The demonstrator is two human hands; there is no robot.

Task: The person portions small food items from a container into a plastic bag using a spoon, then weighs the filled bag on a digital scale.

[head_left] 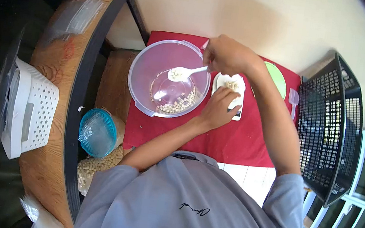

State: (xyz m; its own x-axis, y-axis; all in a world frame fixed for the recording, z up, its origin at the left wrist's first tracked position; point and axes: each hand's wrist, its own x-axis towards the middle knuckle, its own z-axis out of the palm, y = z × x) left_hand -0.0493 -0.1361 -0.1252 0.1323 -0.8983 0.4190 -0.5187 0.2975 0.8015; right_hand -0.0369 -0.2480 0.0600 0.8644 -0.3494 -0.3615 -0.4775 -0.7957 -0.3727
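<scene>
My right hand [228, 55] is closed round the handle of a white spoon [191, 71], whose bowl carries a few pale nuts or beans over the big clear plastic tub [133, 74]. More of these pale pieces [179, 104] lie along the tub's bottom. My left hand [218, 108] rests over the near part of a small white scale [237, 106], thumb and fingers apart. Right at its fingertips, a little heap of the pieces [231, 85] sits on the scale.
A red cloth [251, 145] covers the table. Behind my right arm is a green plate [276, 80], with a black crate [326, 127] further right. To the left stand a blue-rimmed container [113, 123], a bag of nuts [98, 165] and a white basket [39, 114] on a wooden surface.
</scene>
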